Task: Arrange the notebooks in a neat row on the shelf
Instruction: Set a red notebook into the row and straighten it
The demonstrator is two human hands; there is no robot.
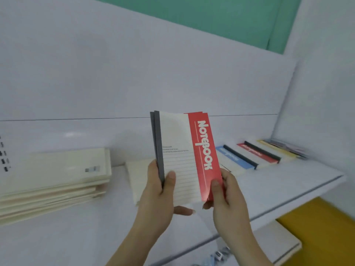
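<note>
Upright in front of me are a few red-and-cream notebooks (184, 154) with grey spines, held together above the white shelf (269, 191). My left hand (159, 191) grips their spine side near the bottom, thumb on the front cover. My right hand (224, 191) pinches the red edge at the lower right. A blue notebook (236, 157), a red notebook (257, 152) and a yellow notebook (278, 149) lie flat in a row at the shelf's far right.
A stack of cream notebooks (53, 181) lies face down on the shelf's left. Another cream notebook (138, 177) lies flat behind my left hand. Below the shelf's front edge are a yellow surface (318, 223) and a cream board (282, 244).
</note>
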